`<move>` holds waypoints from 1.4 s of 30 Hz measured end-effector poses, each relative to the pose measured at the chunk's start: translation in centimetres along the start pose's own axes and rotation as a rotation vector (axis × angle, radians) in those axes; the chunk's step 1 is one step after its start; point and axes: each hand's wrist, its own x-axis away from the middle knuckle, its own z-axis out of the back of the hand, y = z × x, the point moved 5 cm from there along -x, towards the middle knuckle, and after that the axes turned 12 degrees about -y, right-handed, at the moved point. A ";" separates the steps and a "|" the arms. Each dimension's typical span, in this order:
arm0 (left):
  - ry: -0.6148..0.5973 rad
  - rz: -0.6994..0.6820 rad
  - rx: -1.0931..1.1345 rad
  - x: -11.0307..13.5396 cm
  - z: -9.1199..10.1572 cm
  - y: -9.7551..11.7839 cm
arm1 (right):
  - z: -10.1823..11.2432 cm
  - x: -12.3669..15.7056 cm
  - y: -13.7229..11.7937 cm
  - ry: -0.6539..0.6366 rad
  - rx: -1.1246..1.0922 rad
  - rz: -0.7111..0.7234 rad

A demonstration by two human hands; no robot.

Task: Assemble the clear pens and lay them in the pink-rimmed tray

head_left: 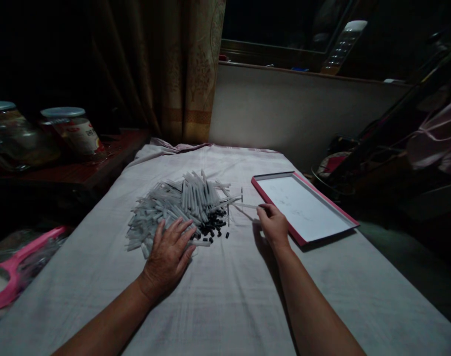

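Observation:
A heap of thin translucent plastic tubes (154, 202) lies on a white cloth, with small black caps (212, 222) gathered at its right edge. My left hand (171, 249) rests on the near side of the heap, fingers stretched out and spread. To the right of the heap, my right hand (272, 222) pinches the end of one thin pale tube (249, 205), which points left toward the pile. Close beside that hand is a shallow red-edged box lid (297, 236), its white inside facing up with small dark marks on it.
The white cloth (218, 306) covers the table. At left, a glass jug (21, 143) and a lidded jar (75, 131) stand on a dark red surface, with a pink plastic handle (14, 272) below. A bottle (344, 47) stands on the window ledge behind.

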 end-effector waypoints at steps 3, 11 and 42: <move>0.014 -0.017 0.001 0.1 0.2 0.3 | 1.9 -0.6 0.0 0.087 -0.200 0.008; 0.114 0.045 0.064 0.4 0.8 2.7 | -4.8 3.9 -7.7 -0.719 -0.512 0.035; 0.185 0.022 0.080 0.6 1.1 1.7 | -1.0 2.3 -7.2 -0.238 -0.265 0.397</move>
